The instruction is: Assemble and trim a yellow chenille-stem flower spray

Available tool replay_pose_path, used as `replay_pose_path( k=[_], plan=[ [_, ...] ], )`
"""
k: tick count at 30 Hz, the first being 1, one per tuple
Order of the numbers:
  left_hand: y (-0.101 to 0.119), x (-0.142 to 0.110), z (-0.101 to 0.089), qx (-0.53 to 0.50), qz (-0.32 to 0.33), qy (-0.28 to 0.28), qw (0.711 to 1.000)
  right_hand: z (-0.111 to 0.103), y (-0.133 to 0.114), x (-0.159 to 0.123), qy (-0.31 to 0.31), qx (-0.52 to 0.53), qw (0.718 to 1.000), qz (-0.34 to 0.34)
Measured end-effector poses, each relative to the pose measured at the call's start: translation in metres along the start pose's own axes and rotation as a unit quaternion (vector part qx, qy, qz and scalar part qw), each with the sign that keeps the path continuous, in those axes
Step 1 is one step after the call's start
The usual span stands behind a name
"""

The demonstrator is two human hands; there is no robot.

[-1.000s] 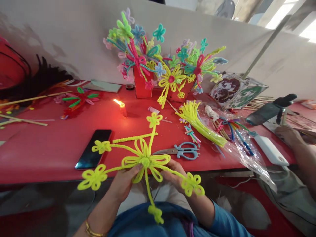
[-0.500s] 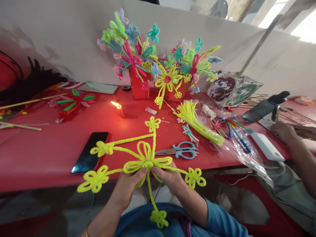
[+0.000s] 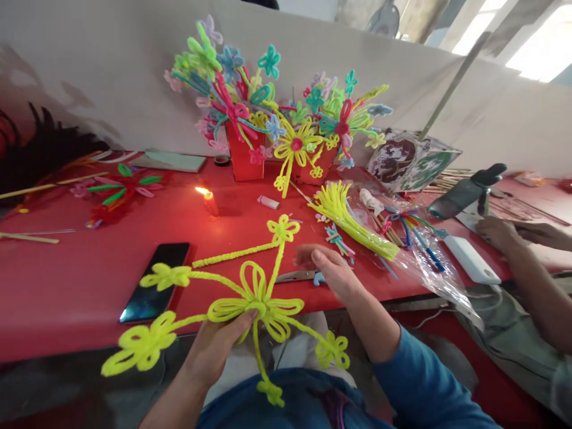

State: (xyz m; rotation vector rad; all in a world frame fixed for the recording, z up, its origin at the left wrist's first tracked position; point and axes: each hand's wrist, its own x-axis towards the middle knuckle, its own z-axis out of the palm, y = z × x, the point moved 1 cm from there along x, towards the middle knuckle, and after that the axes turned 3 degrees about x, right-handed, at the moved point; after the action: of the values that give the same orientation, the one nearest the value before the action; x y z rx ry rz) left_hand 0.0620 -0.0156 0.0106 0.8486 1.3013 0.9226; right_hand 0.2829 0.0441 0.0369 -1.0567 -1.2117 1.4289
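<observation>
My left hand (image 3: 217,344) pinches a yellow pipe-cleaner flower (image 3: 256,298) near its centre, thumb on top. Looped petals surround the middle, and several twisted stems reach outward, each ending in a small yellow blossom. The top blossom (image 3: 283,229) stands over the red table. My right hand (image 3: 330,268) is off the flower, fingers loosely curled and apart, with nothing visible in it. It hovers over the scissors (image 3: 297,276), hiding most of their blue handles. A separate yellow twisted stem (image 3: 235,254) lies behind the flower, its right end close to the top blossom.
A lit red candle (image 3: 209,202) burns on the table beyond a black phone (image 3: 156,280). Red pots (image 3: 245,158) of pipe-cleaner flowers stand against the wall. Yellow pipe cleaners (image 3: 357,226) lie on clear plastic. At right are a white power bank (image 3: 472,260) and another person's hands (image 3: 500,233).
My right hand has let go of the flower and moved up and right, over the scissors. The flower, held by my left hand, has shifted slightly left and downward.
</observation>
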Motion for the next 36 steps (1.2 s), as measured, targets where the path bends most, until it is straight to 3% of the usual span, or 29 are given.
replay_pose_path(
  k=[5,9,21,31,36],
  plan=[
    [0.004,-0.005,0.009,0.031,0.056,-0.037,0.997,0.026,-0.024,0.022,0.026,0.000,1.000,-0.018],
    [-0.004,-0.005,0.003,0.047,0.066,-0.038,0.996,0.040,-0.020,0.029,0.048,0.014,0.999,-0.002],
    [0.002,-0.009,0.006,0.059,0.045,-0.009,0.997,0.043,0.002,0.036,0.061,0.014,0.998,-0.031],
    [-0.002,-0.006,0.000,0.057,0.017,-0.038,0.997,0.044,-0.011,0.035,0.040,0.010,0.999,-0.021],
    [-0.007,-0.007,0.005,0.036,0.032,0.008,0.999,0.044,-0.008,0.036,0.075,-0.016,0.996,-0.052]
  ],
)
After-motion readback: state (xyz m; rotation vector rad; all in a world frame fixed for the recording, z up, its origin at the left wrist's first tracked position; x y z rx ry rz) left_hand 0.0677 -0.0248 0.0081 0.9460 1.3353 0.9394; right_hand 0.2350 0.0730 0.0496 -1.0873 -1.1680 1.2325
